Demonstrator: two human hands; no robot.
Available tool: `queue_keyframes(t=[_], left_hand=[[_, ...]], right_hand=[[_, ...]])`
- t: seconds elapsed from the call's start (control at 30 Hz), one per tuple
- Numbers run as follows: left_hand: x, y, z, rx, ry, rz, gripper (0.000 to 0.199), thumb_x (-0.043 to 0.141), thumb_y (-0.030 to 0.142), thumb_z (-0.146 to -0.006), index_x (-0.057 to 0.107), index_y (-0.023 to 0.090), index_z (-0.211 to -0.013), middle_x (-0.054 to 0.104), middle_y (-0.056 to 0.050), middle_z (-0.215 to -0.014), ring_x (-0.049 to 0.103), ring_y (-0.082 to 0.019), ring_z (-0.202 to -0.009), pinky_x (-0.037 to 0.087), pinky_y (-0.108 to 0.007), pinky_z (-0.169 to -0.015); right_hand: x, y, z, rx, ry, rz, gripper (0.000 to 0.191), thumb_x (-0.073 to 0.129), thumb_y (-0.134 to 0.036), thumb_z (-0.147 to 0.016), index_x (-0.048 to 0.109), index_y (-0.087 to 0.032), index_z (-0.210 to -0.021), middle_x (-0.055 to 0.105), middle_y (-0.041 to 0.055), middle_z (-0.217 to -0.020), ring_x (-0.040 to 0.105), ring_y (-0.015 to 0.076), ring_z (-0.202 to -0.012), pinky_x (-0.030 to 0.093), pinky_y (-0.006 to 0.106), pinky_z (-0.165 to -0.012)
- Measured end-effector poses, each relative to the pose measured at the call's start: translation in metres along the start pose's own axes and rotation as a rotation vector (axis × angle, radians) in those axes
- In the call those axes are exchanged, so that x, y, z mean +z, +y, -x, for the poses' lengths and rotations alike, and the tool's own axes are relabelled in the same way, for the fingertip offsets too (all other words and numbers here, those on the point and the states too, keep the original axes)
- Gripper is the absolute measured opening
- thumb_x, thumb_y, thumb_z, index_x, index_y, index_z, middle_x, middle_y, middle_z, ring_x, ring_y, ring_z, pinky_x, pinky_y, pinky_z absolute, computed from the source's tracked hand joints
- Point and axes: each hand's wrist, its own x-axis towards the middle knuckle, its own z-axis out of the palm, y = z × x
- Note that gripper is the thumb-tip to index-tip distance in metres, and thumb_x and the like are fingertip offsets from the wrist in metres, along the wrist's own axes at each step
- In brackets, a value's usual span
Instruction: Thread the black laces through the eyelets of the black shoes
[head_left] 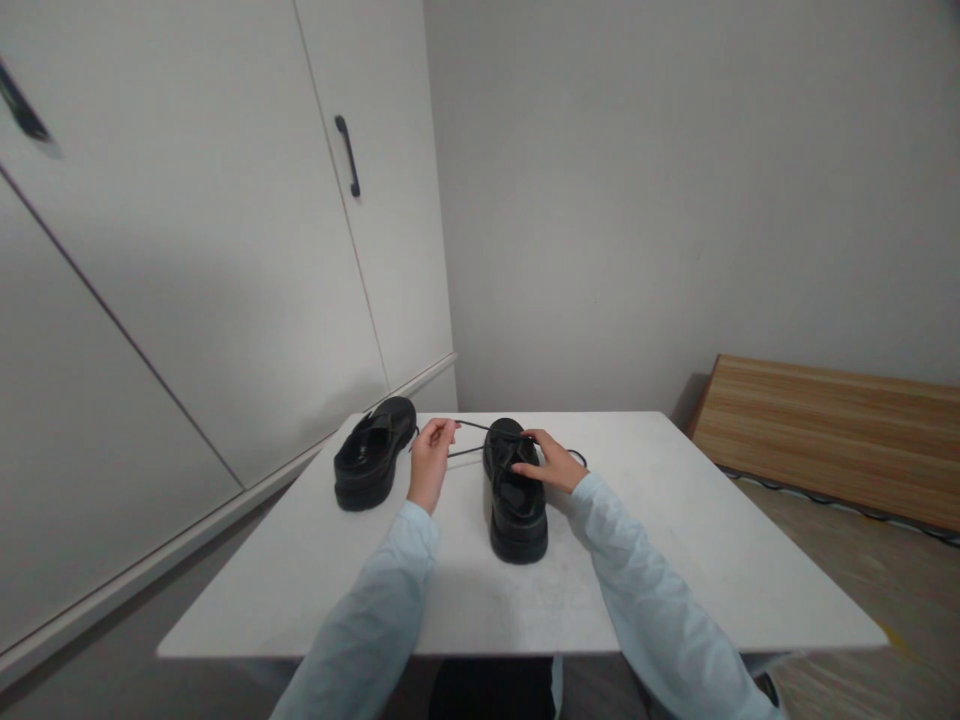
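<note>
Two black shoes rest on a white table (pixel 300 590). One shoe (pixel 517 520) stands near the middle, toe away from me; the other shoe (pixel 367 462) is at the table's left edge. My left hand (pixel 433 455), fingers closed in a pinch, holds a black shoelace (pixel 471 424) stretched out to the left of the middle shoe. A second stretch of lace runs just below it. My right hand (pixel 551 460) is at the right side of the middle shoe, thumb and fingers apart across its opening and laces. A loop of lace shows beyond the right wrist.
White cabinets (pixel 225 200) with dark handles stand at the left, close to the table edge. A grey wall (pixel 675 200) rises behind the table. A wooden board or bench (pixel 825 430) is at the right on the floor, with a dark cable along its lower edge.
</note>
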Motion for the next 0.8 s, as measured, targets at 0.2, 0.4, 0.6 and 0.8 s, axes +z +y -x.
queue_keyframes(t=[0.2, 0.4, 0.6, 0.8], left_hand=[[0.0001, 0.0085, 0.0012, 0.089, 0.027, -0.091, 0.019, 0.061, 0.036, -0.076, 0.064, 0.017, -0.077, 0.063, -0.002, -0.073, 0.056, -0.015, -0.071, 0.043, -0.024, -0.068], [-0.0011, 0.0083, 0.0022, 0.148, 0.038, -0.178, 0.018, 0.057, 0.033, -0.079, 0.064, 0.018, -0.084, 0.065, -0.003, -0.083, 0.057, -0.017, -0.079, 0.043, -0.025, -0.072], [-0.0021, 0.0071, 0.0050, 0.342, 0.021, -0.398, 0.018, 0.052, 0.031, -0.084, 0.066, 0.021, -0.089, 0.062, -0.004, -0.087, 0.053, -0.018, -0.081, 0.040, -0.028, -0.074], [0.0031, 0.0091, 0.0100, 0.447, -0.020, -0.536, 0.016, 0.062, 0.035, -0.078, 0.073, 0.027, -0.086, 0.053, -0.004, -0.079, 0.048, -0.021, -0.083, 0.037, -0.034, -0.084]], right_hand=[[-0.0005, -0.0019, 0.0003, 0.012, 0.000, -0.015, 0.061, 0.072, -0.041, -0.065, 0.049, -0.017, -0.116, 0.056, 0.0104, -0.115, 0.053, 0.0252, -0.109, 0.038, 0.043, -0.098], [-0.0003, -0.0020, 0.0003, 0.012, -0.002, -0.004, 0.062, 0.071, -0.041, -0.066, 0.049, -0.016, -0.117, 0.055, 0.0115, -0.116, 0.052, 0.0255, -0.110, 0.037, 0.043, -0.099], [0.0000, -0.0012, 0.0003, 0.001, -0.005, 0.013, 0.063, 0.071, -0.042, -0.067, 0.049, -0.015, -0.119, 0.055, 0.0125, -0.118, 0.052, 0.0260, -0.111, 0.036, 0.045, -0.101], [0.0005, -0.0029, 0.0001, -0.089, 0.027, 0.030, 0.065, 0.069, -0.042, -0.070, 0.046, -0.017, -0.126, 0.052, 0.0135, -0.125, 0.048, 0.0274, -0.118, 0.033, 0.046, -0.104]])
